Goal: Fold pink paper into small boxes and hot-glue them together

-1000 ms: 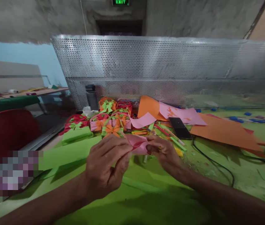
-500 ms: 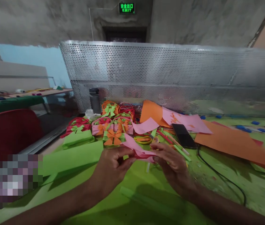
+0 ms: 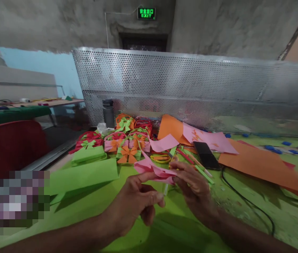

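Over the middle of the green tabletop, a folded pink felt or paper piece (image 3: 155, 170) is pinched at its right end by my right hand (image 3: 195, 184). My left hand (image 3: 140, 198) has its index finger stretched along the lower left edge of the piece, with the thumb apart from it and pointing right. The other left fingers curl loosely below. Just beyond stand several small red, pink and green baskets with bows (image 3: 128, 154). A yellow coil of bands (image 3: 160, 159) lies behind the pink piece.
A black phone (image 3: 205, 155) rests right of centre, with a black cable (image 3: 251, 200) running forward. Orange sheets (image 3: 262, 165) spread at the right; green sheets (image 3: 85, 175) lie at the left. A dark bottle (image 3: 108, 114) stands before the perforated metal panel (image 3: 191, 84).
My left thumb has come off the pink piece and moved down and right, opening the pinch. My right hand keeps its hold in nearly the same place.
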`<action>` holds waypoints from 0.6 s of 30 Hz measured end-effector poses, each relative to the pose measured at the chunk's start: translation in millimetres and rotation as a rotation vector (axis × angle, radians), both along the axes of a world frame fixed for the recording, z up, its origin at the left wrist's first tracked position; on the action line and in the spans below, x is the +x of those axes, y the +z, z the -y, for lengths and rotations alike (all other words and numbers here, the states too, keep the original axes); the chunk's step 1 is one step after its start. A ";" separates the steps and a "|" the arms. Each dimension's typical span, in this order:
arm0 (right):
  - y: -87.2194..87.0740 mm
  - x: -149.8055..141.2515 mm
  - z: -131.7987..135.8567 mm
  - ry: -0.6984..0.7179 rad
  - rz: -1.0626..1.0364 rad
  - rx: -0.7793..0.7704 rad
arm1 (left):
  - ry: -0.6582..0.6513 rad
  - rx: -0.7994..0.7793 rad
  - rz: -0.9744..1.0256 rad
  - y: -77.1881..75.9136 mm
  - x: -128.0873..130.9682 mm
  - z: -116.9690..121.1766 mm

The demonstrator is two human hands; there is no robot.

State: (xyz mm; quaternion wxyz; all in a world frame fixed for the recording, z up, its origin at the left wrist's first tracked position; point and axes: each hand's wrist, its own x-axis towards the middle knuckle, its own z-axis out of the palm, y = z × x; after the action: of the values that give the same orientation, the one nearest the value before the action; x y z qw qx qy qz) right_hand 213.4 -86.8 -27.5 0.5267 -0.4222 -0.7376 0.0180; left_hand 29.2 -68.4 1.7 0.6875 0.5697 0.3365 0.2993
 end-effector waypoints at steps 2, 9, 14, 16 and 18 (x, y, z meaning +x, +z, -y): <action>-0.7 -2.1 0.8 0.000 0.002 -0.012 | 0.059 -0.044 0.094 -6.4 4.0 1.1; -4.9 -6.6 0.0 0.012 0.043 0.033 | 0.135 -0.115 0.255 -13.8 7.6 -6.9; -6.0 -6.2 2.0 0.015 0.104 0.019 | 0.031 -0.065 0.202 -15.3 8.2 -7.4; -6.1 -6.4 2.9 0.017 0.111 0.014 | 0.008 -0.044 0.165 -15.2 8.3 -7.3; -6.1 -6.9 3.7 0.025 0.117 0.016 | 0.006 0.002 0.137 -14.7 8.5 -7.0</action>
State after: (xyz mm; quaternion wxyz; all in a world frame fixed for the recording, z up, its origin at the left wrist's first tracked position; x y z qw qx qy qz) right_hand 206.5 -90.5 -33.6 0.4858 -0.4090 -0.7724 -0.0060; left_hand 37.7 -61.4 -13.1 0.7075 0.5475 0.2899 0.3401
